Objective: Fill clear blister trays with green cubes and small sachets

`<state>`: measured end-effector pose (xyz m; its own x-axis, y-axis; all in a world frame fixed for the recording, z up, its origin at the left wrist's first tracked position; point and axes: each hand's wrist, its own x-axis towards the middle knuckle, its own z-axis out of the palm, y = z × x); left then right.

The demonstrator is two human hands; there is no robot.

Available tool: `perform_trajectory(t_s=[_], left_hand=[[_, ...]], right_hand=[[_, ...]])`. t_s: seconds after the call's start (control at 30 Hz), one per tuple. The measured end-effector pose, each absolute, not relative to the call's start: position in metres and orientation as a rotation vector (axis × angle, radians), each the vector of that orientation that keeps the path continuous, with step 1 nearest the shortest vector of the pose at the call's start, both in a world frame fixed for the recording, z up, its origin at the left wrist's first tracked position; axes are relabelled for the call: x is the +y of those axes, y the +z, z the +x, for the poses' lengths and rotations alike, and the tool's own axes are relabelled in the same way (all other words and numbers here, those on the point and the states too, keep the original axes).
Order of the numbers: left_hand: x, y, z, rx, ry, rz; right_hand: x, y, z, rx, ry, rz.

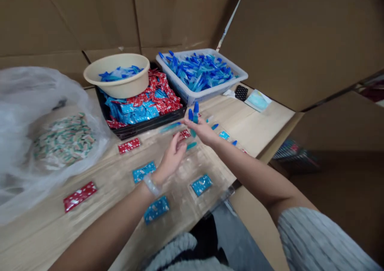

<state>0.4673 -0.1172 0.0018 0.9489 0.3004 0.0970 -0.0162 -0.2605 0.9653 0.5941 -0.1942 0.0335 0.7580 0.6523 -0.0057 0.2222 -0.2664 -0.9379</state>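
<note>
My right hand (201,130) is closed around a few blue-tipped teal plastic sticks (196,110), whose dark blue ends point upward. Lower and to the left, my left hand (172,157) has its fingers loosely bent and somewhat apart, with no object visible in it. Close to its fingertips lie a small red packet (185,133) and a single teal stick (191,145). Under both hands spreads a clear plastic tray (183,179) with hollows, blurred in places. Blue patterned packets sit in it, one (202,184) near the front and another (144,171) partly behind my left wrist.
A black box (144,127) of red and blue packets carries a cream bowl (117,87) of blue sticks. Behind it stands a white basket (192,97) heaped with more. A translucent bag (18,143) of small wrapped pieces lies left. Cardboard walls (180,15) enclose the table.
</note>
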Motion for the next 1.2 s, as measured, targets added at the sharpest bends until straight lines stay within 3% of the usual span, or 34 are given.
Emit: perform_trajectory(t_s=[0.13, 0.27, 0.37, 0.67, 0.97, 1.2], left_hand=[[-0.134, 0.02, 0.481, 0.093, 0.229, 1.684], [-0.157, 0.019, 0.446, -0.011, 0.103, 1.992], [-0.174, 0.009, 0.417, -0.134, 0.092, 2.278], [-0.223, 0.002, 0.367, -0.397, 0.08, 2.573], [-0.259, -0.007, 0.36, -0.268, 0.113, 2.799], [-0.179, 0.014, 0.288, -0.253, 0.169, 2.782]], right_hand=[[-0.225, 0.043, 0.557, -0.353, 0.716, -1.531], [-0.283, 0.049, 0.541, -0.106, 0.404, -1.523], [-0.34, 0.046, 0.528, -0.044, 0.191, -1.59], [-0.436, 0.005, 0.451, -0.257, 0.134, -2.08], [-0.414, -0.004, 0.449, -0.626, -0.075, -2.281], [-0.318, 0.019, 0.454, -1.381, 0.162, -2.245]])
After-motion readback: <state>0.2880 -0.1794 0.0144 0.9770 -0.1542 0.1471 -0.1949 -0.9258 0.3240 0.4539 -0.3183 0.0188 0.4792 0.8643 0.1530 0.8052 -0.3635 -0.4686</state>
